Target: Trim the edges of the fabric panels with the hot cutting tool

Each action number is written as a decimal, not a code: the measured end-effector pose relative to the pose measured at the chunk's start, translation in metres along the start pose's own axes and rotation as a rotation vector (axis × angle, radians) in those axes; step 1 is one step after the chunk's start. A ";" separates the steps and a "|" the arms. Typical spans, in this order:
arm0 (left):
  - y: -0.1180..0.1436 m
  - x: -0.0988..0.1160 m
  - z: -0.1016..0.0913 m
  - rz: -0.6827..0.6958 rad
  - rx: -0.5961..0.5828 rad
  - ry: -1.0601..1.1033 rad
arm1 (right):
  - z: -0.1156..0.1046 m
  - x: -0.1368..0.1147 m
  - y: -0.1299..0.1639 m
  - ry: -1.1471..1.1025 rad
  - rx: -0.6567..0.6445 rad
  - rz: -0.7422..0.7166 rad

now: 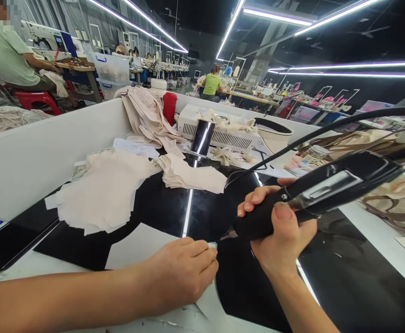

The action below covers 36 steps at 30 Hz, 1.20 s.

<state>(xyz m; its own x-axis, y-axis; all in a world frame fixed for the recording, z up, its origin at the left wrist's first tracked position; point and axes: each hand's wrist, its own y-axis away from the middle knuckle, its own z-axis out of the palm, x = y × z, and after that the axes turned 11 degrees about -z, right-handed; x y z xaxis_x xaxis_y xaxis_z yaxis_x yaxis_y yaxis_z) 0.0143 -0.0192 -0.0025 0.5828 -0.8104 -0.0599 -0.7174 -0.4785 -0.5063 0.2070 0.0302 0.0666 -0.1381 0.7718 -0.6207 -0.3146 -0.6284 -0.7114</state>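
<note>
Under left hand (180, 273), fabric (212, 245) mostly hidden.

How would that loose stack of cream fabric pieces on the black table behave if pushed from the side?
The stack of fabric pieces would likely shear and fan out rather than slide as one: its edges already lie staggered. The pieces look thin and floppy, probably very light. The glossy black table suggests low friction, so the bottom layers may slip easily.
</note>
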 end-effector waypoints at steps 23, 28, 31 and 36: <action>0.001 0.002 -0.003 -0.052 0.044 0.049 | 0.008 -0.007 0.007 -0.017 -0.009 0.044; 0.005 0.004 0.000 -0.069 0.051 0.049 | 0.008 -0.007 0.008 0.013 -0.029 0.022; 0.008 0.005 0.001 -0.091 0.072 0.064 | 0.008 -0.007 0.007 0.023 -0.038 0.019; 0.009 0.006 0.001 -0.092 0.099 0.043 | 0.008 -0.007 0.007 0.022 -0.037 0.025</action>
<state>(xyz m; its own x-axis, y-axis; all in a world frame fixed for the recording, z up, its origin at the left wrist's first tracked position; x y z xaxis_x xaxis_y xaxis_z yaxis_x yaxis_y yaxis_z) 0.0112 -0.0281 -0.0083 0.6260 -0.7794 0.0265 -0.6193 -0.5174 -0.5905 0.1981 0.0211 0.0692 -0.1244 0.7541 -0.6449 -0.2765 -0.6506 -0.7073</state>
